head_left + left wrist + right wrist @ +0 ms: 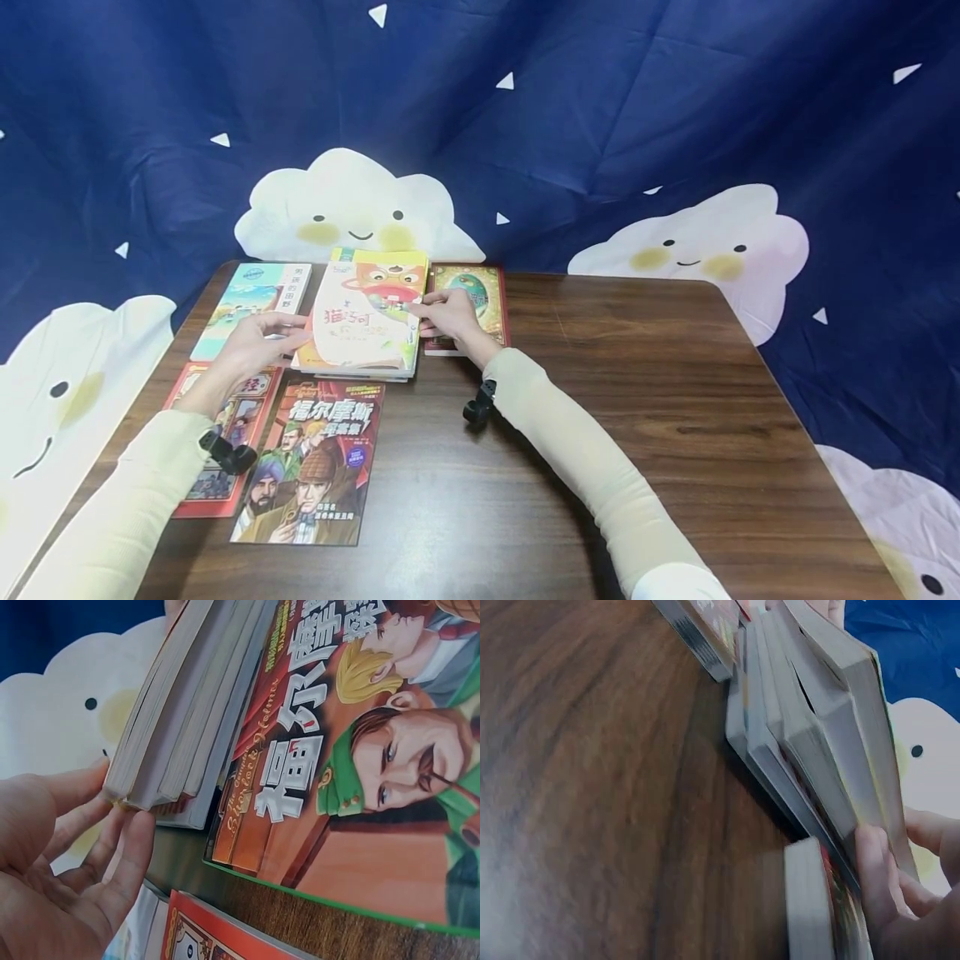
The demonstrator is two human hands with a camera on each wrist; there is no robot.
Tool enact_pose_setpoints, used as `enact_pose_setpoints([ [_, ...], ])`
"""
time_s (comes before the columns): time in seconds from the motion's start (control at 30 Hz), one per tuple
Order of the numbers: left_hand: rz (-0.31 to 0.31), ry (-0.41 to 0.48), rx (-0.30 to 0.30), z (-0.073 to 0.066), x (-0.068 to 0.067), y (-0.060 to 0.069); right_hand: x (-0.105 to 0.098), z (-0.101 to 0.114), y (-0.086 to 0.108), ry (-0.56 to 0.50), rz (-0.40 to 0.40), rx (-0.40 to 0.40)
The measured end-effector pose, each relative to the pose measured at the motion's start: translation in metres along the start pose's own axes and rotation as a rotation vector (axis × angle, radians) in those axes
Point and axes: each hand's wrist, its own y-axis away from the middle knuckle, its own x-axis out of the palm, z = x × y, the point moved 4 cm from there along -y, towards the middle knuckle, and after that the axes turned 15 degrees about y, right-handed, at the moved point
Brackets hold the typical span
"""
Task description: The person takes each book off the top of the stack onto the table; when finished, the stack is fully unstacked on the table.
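A stack of books (761, 727) stands near the back of the table, topped by a pale book with an orange animal picture (360, 321). My left hand (258, 342) pinches that top book at its left edge, and the left wrist view shows the fingertips (135, 832) at its corner. Opposite, my right hand (453, 317) grips the right edge between thumb and fingers. The top book looks slightly raised, with a gap over the books below. Beneath the right hand lies a gold and red book (491, 304), partly hidden.
A light blue book (243, 304) lies at the back left. In front of it is a red book (213, 487), partly covered by the left forearm. Beside that lies a detective comic book (315, 467). The brown table (637, 400) meets a dark blue curtain (562, 125) behind.
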Motion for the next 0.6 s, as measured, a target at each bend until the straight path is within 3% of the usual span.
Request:
enact_pose_setpoints([
  [0.23, 0.007, 0.044, 0.002, 0.003, 0.002, -0.003, -0.016, -0.012, 0.001, -0.107, 0.117, 0.038],
  [0.6, 0.002, 0.025, -0.014, 0.003, 0.002, -0.004, -0.074, -0.03, 0.039, -0.273, 0.099, 0.054],
])
